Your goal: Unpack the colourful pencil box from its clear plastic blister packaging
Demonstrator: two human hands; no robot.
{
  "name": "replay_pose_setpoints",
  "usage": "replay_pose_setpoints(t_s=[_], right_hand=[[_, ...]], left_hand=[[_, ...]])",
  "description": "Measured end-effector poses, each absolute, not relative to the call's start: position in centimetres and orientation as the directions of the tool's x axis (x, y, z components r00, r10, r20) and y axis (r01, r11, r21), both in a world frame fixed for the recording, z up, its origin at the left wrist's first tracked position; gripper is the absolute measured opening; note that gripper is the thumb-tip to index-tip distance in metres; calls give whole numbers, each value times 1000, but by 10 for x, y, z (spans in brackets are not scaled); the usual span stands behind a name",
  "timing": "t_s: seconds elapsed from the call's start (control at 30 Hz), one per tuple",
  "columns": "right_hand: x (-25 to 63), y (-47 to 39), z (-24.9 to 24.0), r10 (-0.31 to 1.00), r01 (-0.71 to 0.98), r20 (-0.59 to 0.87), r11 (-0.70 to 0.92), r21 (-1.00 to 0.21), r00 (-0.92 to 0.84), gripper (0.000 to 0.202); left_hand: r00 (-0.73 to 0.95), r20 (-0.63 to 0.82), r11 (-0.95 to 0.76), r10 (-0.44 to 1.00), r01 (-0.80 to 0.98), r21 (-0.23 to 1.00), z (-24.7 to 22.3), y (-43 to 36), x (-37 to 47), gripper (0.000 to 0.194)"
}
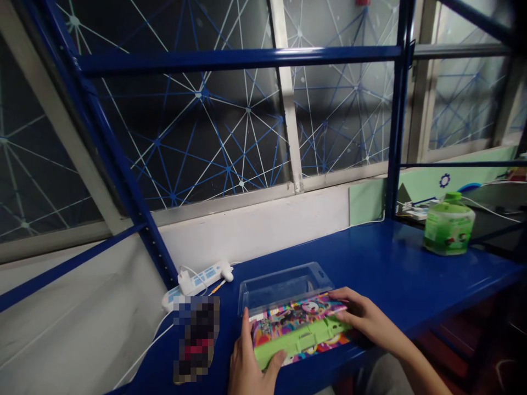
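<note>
The colourful case (298, 329) lay flat near the front edge of the blue table (382, 269), just before a clear plastic tray (284, 285). The left hand (247, 365) gripped its near left end, thumb on the green band; the right hand (362, 318) rested fingers-flat on its right end. It looked shut, so the handling seemed barely begun. Counted: one case, one tray, one green jar (448, 225), one power strip (201, 277), two hands.

Blue tabletop (382, 269) lies open rightward up to the green jar (448, 224); power strip (200, 277) crowds the left
</note>
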State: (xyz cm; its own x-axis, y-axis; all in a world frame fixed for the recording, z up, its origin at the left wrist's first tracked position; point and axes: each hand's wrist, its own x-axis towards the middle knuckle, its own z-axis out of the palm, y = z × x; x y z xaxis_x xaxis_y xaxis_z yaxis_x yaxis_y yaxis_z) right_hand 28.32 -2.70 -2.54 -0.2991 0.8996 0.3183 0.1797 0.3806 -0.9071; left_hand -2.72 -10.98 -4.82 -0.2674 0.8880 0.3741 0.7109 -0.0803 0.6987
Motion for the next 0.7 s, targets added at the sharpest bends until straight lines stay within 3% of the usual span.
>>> replay_pose_setpoints(t_s=[0.07,0.2,0.3,0.43,0.7], right_hand=[[290,-29,-29,875,195,295,389,-901,-383,52],[291,-30,-35,891,319,268,391,-863,-366,76],[287,-31,-35,896,337,328,421,-842,-300,61],[282,-35,-32,922,369,359,388,-844,-147,38],[269,-36,-31,928,466,365,357,-810,-76,45]], left_hand=[[-278,379,-84,883,700,709,-47,-110,-25,89],[-344,362,-63,866,645,762,-43,-110,-23,89],[-370,358,-62,857,615,786,-44,-109,-24,77],[-296,397,-98,869,682,724,-51,-108,-29,66],[-205,389,-53,898,828,558,-52,-107,-30,70]])
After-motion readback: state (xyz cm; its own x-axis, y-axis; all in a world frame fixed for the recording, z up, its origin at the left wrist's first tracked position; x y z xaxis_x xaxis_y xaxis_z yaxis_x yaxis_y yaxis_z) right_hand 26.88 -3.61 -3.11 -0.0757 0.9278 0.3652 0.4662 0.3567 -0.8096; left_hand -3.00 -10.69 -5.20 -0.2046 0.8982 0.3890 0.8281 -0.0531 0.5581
